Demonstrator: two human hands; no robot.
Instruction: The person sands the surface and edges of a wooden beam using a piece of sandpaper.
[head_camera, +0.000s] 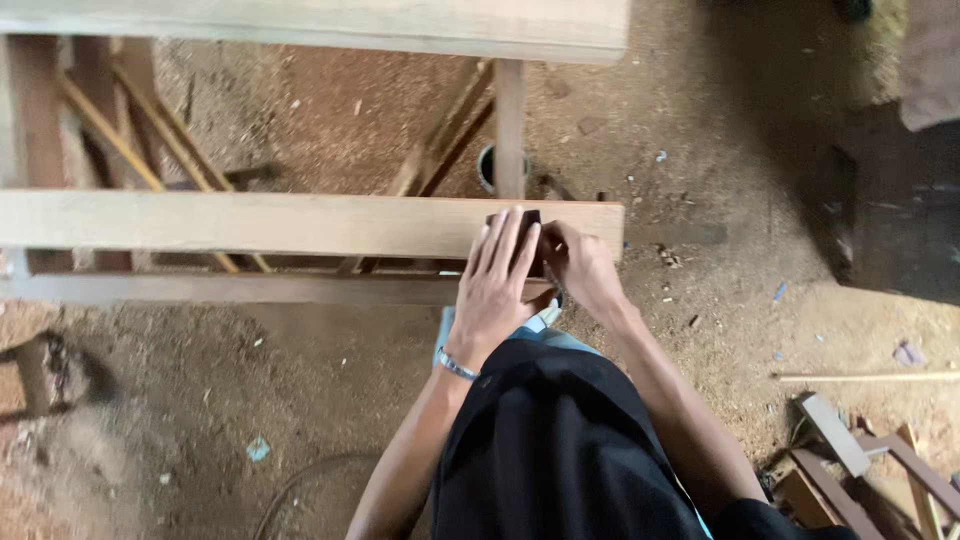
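- both grips are on one small dark block (528, 242): my left hand (497, 290) lies flat over it with the fingers stretched out and pressing down, and my right hand (580, 265) is curled against its right side with the fingers wrapped onto it.
- from my remote seat the biggest thing in view is the sawdust floor (330, 400), reddish-brown and strewn with chips and small scraps.
- next comes the wooden frame: a pale plank (250, 224) runs left to right across the middle, and the block sits on its right end, near the end edge.
- a second pale plank (330, 25) crosses the top of the view, joined to the nearer one by an upright post (510, 125).
- a lower rail (220, 289) runs just under the near plank, and thin slanted braces (150, 140) show between the planks on the left.
- my dark garment (560, 450) fills the bottom centre, with both forearms reaching up from it to the plank.
- a heap of offcut wood pieces (850, 470) lies on the floor at the lower right, with a thin stick (870, 377) just above it.
- a round dark container (487, 165) stands on the floor beyond the plank, partly hidden by the post; i cannot tell what it holds.
- on my left wrist there is a silver bracelet (456, 365).
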